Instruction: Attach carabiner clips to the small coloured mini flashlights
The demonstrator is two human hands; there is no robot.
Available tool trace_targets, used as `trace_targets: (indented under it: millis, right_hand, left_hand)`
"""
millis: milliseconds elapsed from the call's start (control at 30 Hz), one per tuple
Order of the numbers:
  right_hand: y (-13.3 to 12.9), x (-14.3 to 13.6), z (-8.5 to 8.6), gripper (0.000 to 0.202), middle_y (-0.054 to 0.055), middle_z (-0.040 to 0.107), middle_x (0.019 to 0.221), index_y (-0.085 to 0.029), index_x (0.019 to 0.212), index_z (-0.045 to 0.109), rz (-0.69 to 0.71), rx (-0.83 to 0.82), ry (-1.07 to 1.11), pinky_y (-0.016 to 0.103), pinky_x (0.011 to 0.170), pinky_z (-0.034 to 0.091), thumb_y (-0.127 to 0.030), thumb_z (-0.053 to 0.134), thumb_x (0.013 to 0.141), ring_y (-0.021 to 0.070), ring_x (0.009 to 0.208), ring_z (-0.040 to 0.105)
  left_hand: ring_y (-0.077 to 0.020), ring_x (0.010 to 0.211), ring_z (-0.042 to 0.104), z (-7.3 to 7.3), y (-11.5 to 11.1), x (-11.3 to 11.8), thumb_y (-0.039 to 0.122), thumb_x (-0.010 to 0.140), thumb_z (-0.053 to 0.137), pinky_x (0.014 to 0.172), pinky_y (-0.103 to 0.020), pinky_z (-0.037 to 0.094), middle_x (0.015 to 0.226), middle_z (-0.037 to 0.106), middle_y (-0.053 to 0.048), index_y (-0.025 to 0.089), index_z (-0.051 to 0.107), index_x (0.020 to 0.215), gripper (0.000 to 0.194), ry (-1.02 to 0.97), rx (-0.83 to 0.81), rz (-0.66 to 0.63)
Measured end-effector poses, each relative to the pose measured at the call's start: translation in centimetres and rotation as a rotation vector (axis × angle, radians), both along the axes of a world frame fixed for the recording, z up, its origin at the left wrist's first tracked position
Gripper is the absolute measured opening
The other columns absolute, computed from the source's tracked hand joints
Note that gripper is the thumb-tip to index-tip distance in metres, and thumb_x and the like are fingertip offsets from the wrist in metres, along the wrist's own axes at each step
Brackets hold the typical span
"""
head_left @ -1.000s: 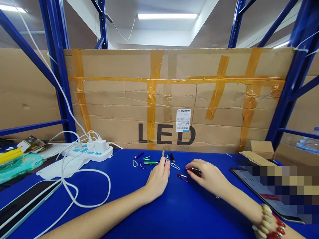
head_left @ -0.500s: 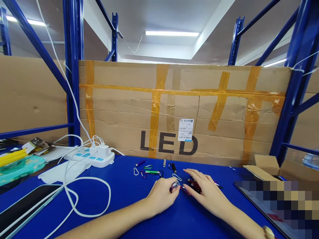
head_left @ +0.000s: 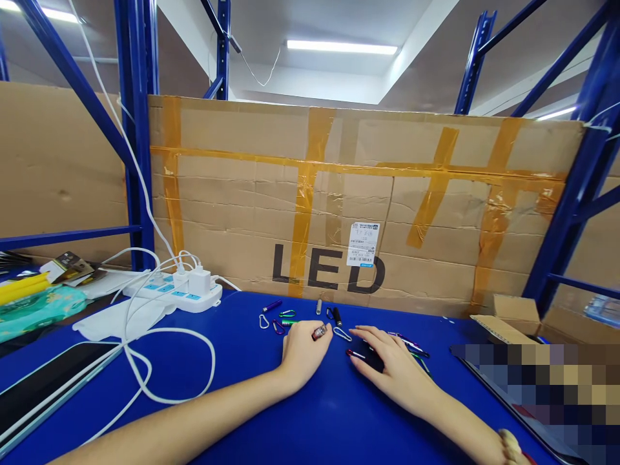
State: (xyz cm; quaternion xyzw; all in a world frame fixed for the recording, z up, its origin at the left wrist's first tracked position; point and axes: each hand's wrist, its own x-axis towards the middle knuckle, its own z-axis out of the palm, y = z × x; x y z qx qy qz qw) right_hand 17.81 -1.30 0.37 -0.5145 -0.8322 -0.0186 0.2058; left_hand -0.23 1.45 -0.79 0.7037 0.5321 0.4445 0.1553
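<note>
My left hand (head_left: pixel 303 356) is closed around a small reddish cylinder (head_left: pixel 319 332), whose end shows between thumb and fingers. Slightly bent and apart, the fingers of my right hand (head_left: pixel 390 361) rest over several small items on the blue table. A dark red piece (head_left: pixel 356 354) lies by its thumb, and purple pen-like pieces (head_left: pixel 411 342) lie beyond its fingers. Behind the left hand are a purple cylinder (head_left: pixel 272 306), a silver carabiner (head_left: pixel 263 321), a green carabiner (head_left: pixel 287 313) and a purple one (head_left: pixel 278 327). A black cylinder (head_left: pixel 337 316) and a blue-silver carabiner (head_left: pixel 342 334) lie between the hands.
A white power strip (head_left: pixel 194 300) with looping cables and a dark tablet-like device (head_left: pixel 53 381) are at left. A big cardboard panel (head_left: pixel 232 213) stands behind the table (head_left: pixel 310 433). An open carton (head_left: pixel 516 313) and a dark flat object (head_left: pixel 513 400) are at right.
My left hand has moved left, away from my right hand, with the small cylinder in it. The camera view has shifted slightly, and more items show beyond my right hand.
</note>
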Motion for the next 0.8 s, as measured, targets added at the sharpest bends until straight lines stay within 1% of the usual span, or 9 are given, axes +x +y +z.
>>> trace_targets:
  millis: [100, 200, 267, 433, 500, 567, 633, 700, 800]
  right_hand:
    - [-0.3, -0.2, -0.1, 0.037, 0.007, 0.051, 0.124, -0.025, 0.116, 0.054, 0.055, -0.006, -0.005, 0.045, 0.097, 0.032, -0.039, 0.045, 0.083, 0.0240, 0.115, 0.045]
    - [-0.6, -0.5, -0.1, 0.023, 0.006, 0.058, 0.114, -0.025, 0.097, 0.064, 0.098, 0.013, -0.006, 0.043, 0.093, 0.035, -0.033, 0.048, 0.082, 0.0231, 0.107, 0.051]
    - [-0.7, -0.6, 0.0, 0.020, 0.005, 0.062, 0.106, -0.025, 0.087, 0.066, 0.125, 0.033, 0.013, 0.040, 0.090, 0.038, -0.028, 0.047, 0.083, 0.0213, 0.100, 0.055]
    - [-0.8, -0.9, 0.3, 0.021, 0.005, 0.064, 0.096, -0.023, 0.085, 0.066, 0.167, 0.056, 0.057, 0.036, 0.084, 0.041, -0.024, 0.045, 0.084, 0.0190, 0.091, 0.058]
    - [-0.8, -0.9, 0.2, 0.020, 0.005, 0.064, 0.095, -0.023, 0.085, 0.066, 0.179, 0.047, 0.060, 0.035, 0.083, 0.041, -0.024, 0.045, 0.084, 0.0187, 0.090, 0.058]
    - [-0.8, -0.9, 0.1, 0.021, 0.005, 0.064, 0.095, -0.023, 0.086, 0.065, 0.197, 0.039, 0.057, 0.035, 0.082, 0.041, -0.025, 0.045, 0.084, 0.0186, 0.090, 0.057]
    - [-0.8, -0.9, 0.0, 0.022, 0.005, 0.064, 0.095, -0.023, 0.086, 0.065, 0.210, 0.034, 0.052, 0.034, 0.082, 0.041, -0.026, 0.044, 0.085, 0.0185, 0.091, 0.057]
    - [-0.7, -0.9, 0.0, 0.023, 0.006, 0.064, 0.095, -0.023, 0.087, 0.065, 0.215, 0.030, 0.050, 0.034, 0.082, 0.042, -0.027, 0.043, 0.086, 0.0187, 0.090, 0.057]
    - [-0.8, -0.8, 0.1, 0.024, 0.006, 0.064, 0.095, -0.023, 0.087, 0.065, 0.211, 0.025, 0.051, 0.035, 0.082, 0.042, -0.028, 0.042, 0.086, 0.0188, 0.090, 0.057]
  left_hand:
    - [-0.0091, 0.050, 0.023, -0.2, 0.6, -0.1, 0.040, 0.078, 0.039, 0.048, -0.024, 0.013, 0.050, 0.023, 0.005, 0.017, 0.022, 0.051, 0.039, -0.099, -0.020, 0.008]
    - [-0.0087, 0.050, 0.020, -0.4, 1.1, -0.3, 0.041, 0.074, 0.042, 0.048, -0.024, 0.015, 0.050, 0.020, 0.005, 0.018, 0.019, 0.050, 0.041, -0.194, -0.040, -0.051]
    - [-0.0083, 0.050, 0.018, -0.5, 1.2, -0.3, 0.039, 0.071, 0.043, 0.048, -0.024, 0.015, 0.050, 0.019, 0.005, 0.018, 0.018, 0.049, 0.039, -0.214, -0.056, -0.087]
    - [-0.0081, 0.049, 0.020, -0.3, 0.9, -0.3, 0.031, 0.069, 0.043, 0.048, -0.023, 0.016, 0.049, 0.019, 0.005, 0.018, 0.019, 0.048, 0.034, -0.195, -0.046, -0.106]
    - [-0.0085, 0.049, 0.024, -0.2, 0.7, -0.2, 0.026, 0.068, 0.044, 0.049, -0.022, 0.019, 0.049, 0.022, 0.005, 0.018, 0.020, 0.049, 0.031, -0.191, -0.025, -0.077]
    - [-0.0093, 0.052, 0.030, -0.2, 0.5, -0.2, 0.019, 0.066, 0.044, 0.052, -0.022, 0.024, 0.052, 0.030, 0.005, 0.018, 0.023, 0.051, 0.026, -0.163, 0.007, -0.014]
    - [-0.0115, 0.060, 0.039, -0.3, 0.2, -0.2, 0.014, 0.064, 0.045, 0.059, -0.023, 0.031, 0.063, 0.040, 0.003, 0.019, 0.029, 0.056, 0.018, -0.086, 0.037, 0.063]
    - [-0.0162, 0.077, 0.045, -0.3, -0.2, 0.0, 0.015, 0.064, 0.047, 0.072, -0.026, 0.035, 0.082, 0.045, -0.002, 0.019, 0.036, 0.068, 0.013, 0.022, 0.035, 0.126]
    - [-0.0240, 0.101, 0.040, -0.2, -0.9, 0.2, 0.020, 0.067, 0.050, 0.088, -0.034, 0.032, 0.102, 0.041, -0.010, 0.018, 0.037, 0.086, 0.023, 0.138, -0.025, 0.152]
